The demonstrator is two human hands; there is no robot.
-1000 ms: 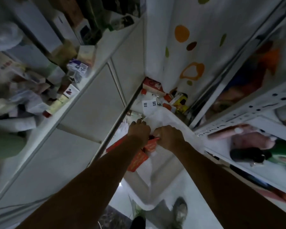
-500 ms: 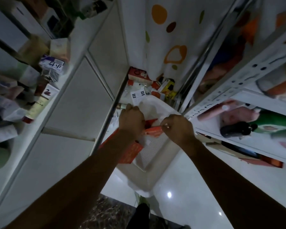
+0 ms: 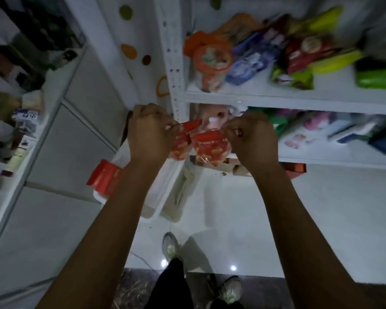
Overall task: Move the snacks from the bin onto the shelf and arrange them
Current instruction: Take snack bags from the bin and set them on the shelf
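Spare red pack lies at the left rim of the bin, on the floor under the arms. Left hand: fingers curled tight, pinching the top edge of the red snack packets. At least two packets, side by side and touching; exact count can't be told. They hang in mid-air in front of the shelf's left upright, below the upper board's front edge and not yet on any board. Long axis roughly vertical: sealed tops up at the fingers, bottoms toward the bin, printed faces toward the camera. Right hand: fingers also curled, pinching the top of the right-hand packet. Judgement: light, soft film pouches, slick and crinkly, contents probably crushable. Best held by the flat top seal, as now, not squeezed at the belly. Upper board already carries an orange bag at its left end, so free room there looks tight.
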